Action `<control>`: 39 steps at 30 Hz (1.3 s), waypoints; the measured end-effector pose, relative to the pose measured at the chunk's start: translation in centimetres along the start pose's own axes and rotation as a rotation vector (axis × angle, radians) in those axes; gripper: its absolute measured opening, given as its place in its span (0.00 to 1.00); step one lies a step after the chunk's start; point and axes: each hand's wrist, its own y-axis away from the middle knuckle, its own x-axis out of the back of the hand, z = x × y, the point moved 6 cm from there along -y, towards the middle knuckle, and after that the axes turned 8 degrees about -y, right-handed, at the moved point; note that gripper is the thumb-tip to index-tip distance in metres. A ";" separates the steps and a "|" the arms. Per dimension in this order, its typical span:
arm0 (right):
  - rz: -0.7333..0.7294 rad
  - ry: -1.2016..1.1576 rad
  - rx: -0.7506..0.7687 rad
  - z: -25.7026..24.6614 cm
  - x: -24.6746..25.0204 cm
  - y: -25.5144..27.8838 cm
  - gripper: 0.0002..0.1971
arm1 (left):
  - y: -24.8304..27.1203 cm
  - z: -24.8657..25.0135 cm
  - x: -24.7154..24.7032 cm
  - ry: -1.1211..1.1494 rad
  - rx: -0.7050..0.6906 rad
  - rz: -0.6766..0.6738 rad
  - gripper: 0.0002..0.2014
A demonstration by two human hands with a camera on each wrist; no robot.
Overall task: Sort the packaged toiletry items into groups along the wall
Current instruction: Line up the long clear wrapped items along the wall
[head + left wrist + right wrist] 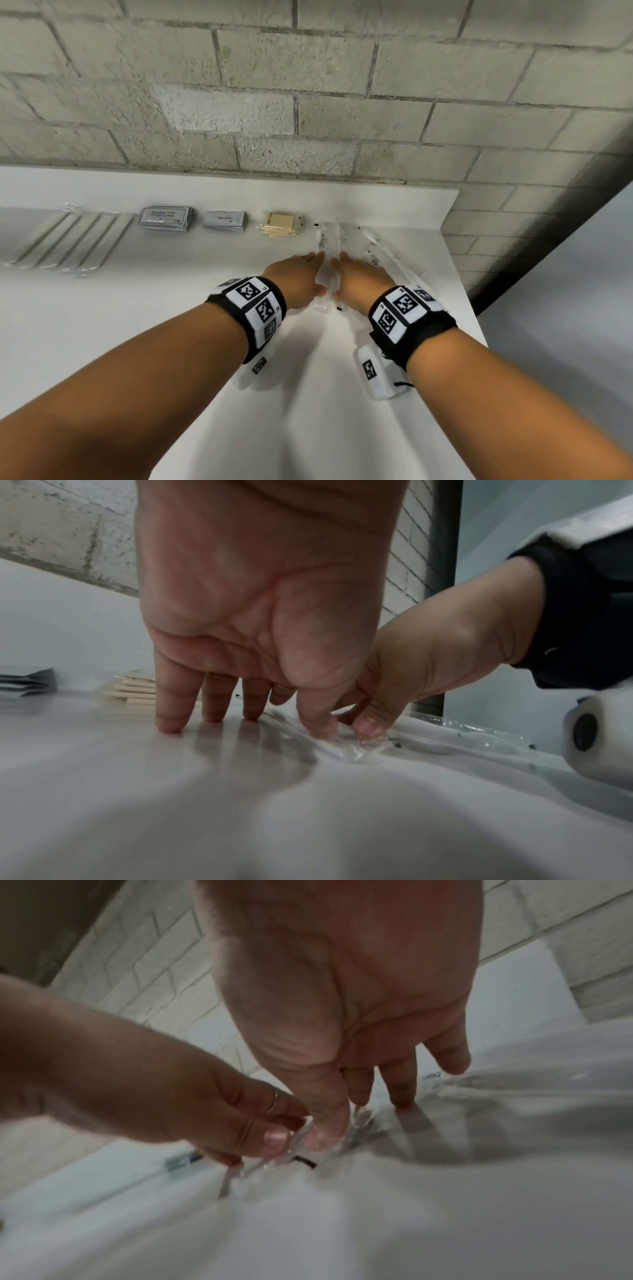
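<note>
A small pile of long clear-wrapped packets (329, 246) lies on the white counter (171, 325), pointing toward the wall. My left hand (298, 277) and right hand (361, 277) flank it, one on each side. In the left wrist view my left hand (260, 615) has straight fingers (167, 723) with their tips on the counter, and its thumb presses the crinkled wrapper (356, 748). In the right wrist view my right hand (342, 988) does the same from the other side, thumb against the wrapper (274, 1164).
Groups line the block wall: long clear packets (68, 240) far left, grey shampoo sachets (165, 218), smaller grey sachets (224, 221), beige packets (279, 224). More clear packets (380, 253) lie right of my hands. The counter's right edge (459, 274) is close.
</note>
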 end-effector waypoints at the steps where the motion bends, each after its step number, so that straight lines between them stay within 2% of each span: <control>1: 0.015 -0.072 0.015 0.2 0.3 0.3 0.35 | 0.1 -0.1 0.0 0.028 0.008 -0.006 0.38; 3: 0.127 -0.186 0.025 1.4 2.0 1.1 0.31 | 0.3 -0.3 0.1 0.075 0.016 0.014 0.38; 6: 0.338 -0.213 -0.093 5.4 5.5 2.9 0.22 | 1.2 0.5 0.6 0.053 -0.059 0.107 0.36; 7: 0.338 -0.175 -0.148 6.8 6.0 3.3 0.19 | 1.3 1.0 0.6 0.029 -0.106 0.125 0.36; 9: 0.190 -0.055 -0.270 8.6 5.5 4.1 0.10 | 1.5 1.9 0.2 -0.004 -0.171 0.095 0.36; 10: 0.109 -0.012 -0.316 9.0 4.7 4.6 0.08 | 1.4 2.2 -0.3 -0.016 -0.182 0.059 0.36; 11: 0.067 -0.001 -0.347 9.1 3.8 5.0 0.11 | 1.4 2.2 -0.8 -0.031 -0.182 0.022 0.36; 13: 0.070 -0.029 -0.356 8.9 2.2 5.5 0.15 | 1.2 2.2 -1.7 -0.054 -0.178 -0.018 0.36; 18: 0.128 -0.156 -0.436 8.8 1.0 5.3 0.15 | 1.0 2.2 -2.0 -0.067 -0.173 -0.017 0.36; 22: 0.239 -0.243 -0.333 8.2 2.2 5.0 0.11 | 1.0 2.3 -2.2 -0.060 -0.170 -0.023 0.36; 26: 0.561 -0.273 -0.172 6.6 4.9 5.5 0.10 | 0.9 2.2 -2.2 -0.057 -0.173 -0.026 0.36; 27: 0.591 -0.257 -0.146 6.0 4.9 5.7 0.11 | 0.9 2.1 -2.2 -0.057 -0.174 -0.027 0.35; 28: 0.555 -0.220 -0.133 5.4 4.5 5.6 0.11 | 0.9 2.1 -2.2 -0.055 -0.175 -0.028 0.35; 30: 0.365 -0.140 -0.119 4.6 2.6 5.0 0.15 | 0.9 2.2 -2.2 -0.051 -0.175 -0.026 0.36; 32: 0.235 -0.197 -0.116 4.6 1.2 4.8 0.18 | 0.9 2.2 -2.1 -0.045 -0.175 -0.028 0.36; 34: 0.287 -0.233 -0.076 4.6 1.6 5.1 0.16 | 0.8 2.2 -2.1 -0.034 -0.176 -0.025 0.35; 36: 0.365 -0.140 -0.014 4.7 2.3 5.2 0.17 | 0.9 2.1 -2.0 -0.019 -0.180 0.002 0.35; 39: 0.322 0.056 0.072 4.5 2.2 5.0 0.23 | 1.0 2.4 -1.5 -0.029 -0.201 0.071 0.36</control>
